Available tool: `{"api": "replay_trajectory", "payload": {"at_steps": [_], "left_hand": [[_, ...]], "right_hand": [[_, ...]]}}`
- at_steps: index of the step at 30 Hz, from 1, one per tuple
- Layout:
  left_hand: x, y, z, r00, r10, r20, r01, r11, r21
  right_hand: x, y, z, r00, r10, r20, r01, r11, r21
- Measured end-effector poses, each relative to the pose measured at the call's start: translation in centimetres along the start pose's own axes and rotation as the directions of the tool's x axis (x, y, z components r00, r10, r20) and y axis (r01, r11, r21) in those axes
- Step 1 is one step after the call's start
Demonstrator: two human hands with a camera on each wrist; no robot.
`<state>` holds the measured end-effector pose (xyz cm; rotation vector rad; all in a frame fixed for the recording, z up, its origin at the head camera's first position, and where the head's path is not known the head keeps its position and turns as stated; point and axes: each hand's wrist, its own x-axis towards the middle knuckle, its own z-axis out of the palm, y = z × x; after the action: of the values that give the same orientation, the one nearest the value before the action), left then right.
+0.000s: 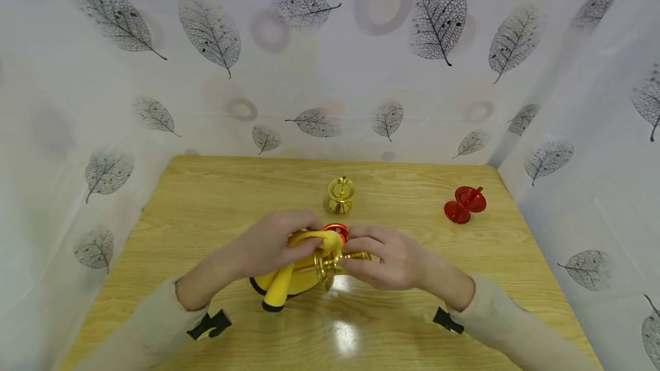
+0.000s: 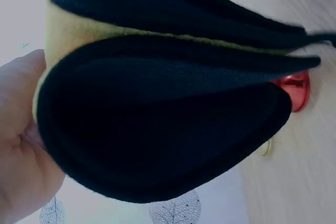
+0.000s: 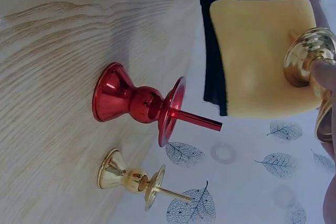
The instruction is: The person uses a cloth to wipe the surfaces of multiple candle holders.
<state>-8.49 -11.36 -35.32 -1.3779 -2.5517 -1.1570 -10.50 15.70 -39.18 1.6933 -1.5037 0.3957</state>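
Observation:
My left hand (image 1: pixel 275 242) grips a yellow cloth (image 1: pixel 280 285) with a dark border, its folds hanging below the fingers. The cloth's dark underside fills much of the left wrist view. With its fingers, my right hand (image 1: pixel 389 259) holds a shiny gold candlestick (image 3: pixel 307 59), tilted on its side and touching the cloth. Part of this candlestick is hidden by the fingers. Just beyond the hands stands a red candlestick (image 3: pixel 144 103), mostly covered by them in the head view.
Farther back on the wooden table (image 1: pixel 232 188) stands another gold candlestick (image 1: pixel 341 196). A second red candlestick (image 1: pixel 464 205) stands at the right rear. Pale curtains with a leaf print (image 1: pixel 319 73) close in the table's back and sides.

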Motion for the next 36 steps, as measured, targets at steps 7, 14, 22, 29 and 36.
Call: {"api": "replay_trajectory", "payload": {"at_steps": [7, 14, 22, 29, 36], "left_hand": [[-0.5, 0.1, -0.2, 0.994, -0.05, -0.093, 0.046, 0.998, -0.042], [-1.3, -0.5, 0.1, 0.953, -0.129, -0.273, 0.122, 0.992, -0.041], [-1.5, -0.6, 1.8, 0.837, -0.13, -0.532, 0.095, 0.991, -0.093], [-0.7, 0.9, 5.2, 0.731, -0.227, -0.644, 0.088, 0.967, -0.24], [0.9, 3.5, 7.7, 0.622, -0.367, -0.692, 0.053, 0.901, -0.43]], "right_hand": [[-0.5, 0.0, 0.1, 0.991, 0.103, -0.088, -0.092, 0.989, 0.116], [-1.2, -0.6, 1.2, 0.852, 0.375, -0.366, -0.231, 0.896, 0.381], [-0.4, -2.5, 1.9, 0.47, 0.805, -0.362, -0.474, 0.576, 0.666], [1.2, -3.8, 1.5, 0.153, 0.969, -0.192, -0.609, 0.246, 0.754], [1.8, -4.4, 1.2, 0.077, 0.985, -0.157, -0.665, 0.168, 0.727]]}}
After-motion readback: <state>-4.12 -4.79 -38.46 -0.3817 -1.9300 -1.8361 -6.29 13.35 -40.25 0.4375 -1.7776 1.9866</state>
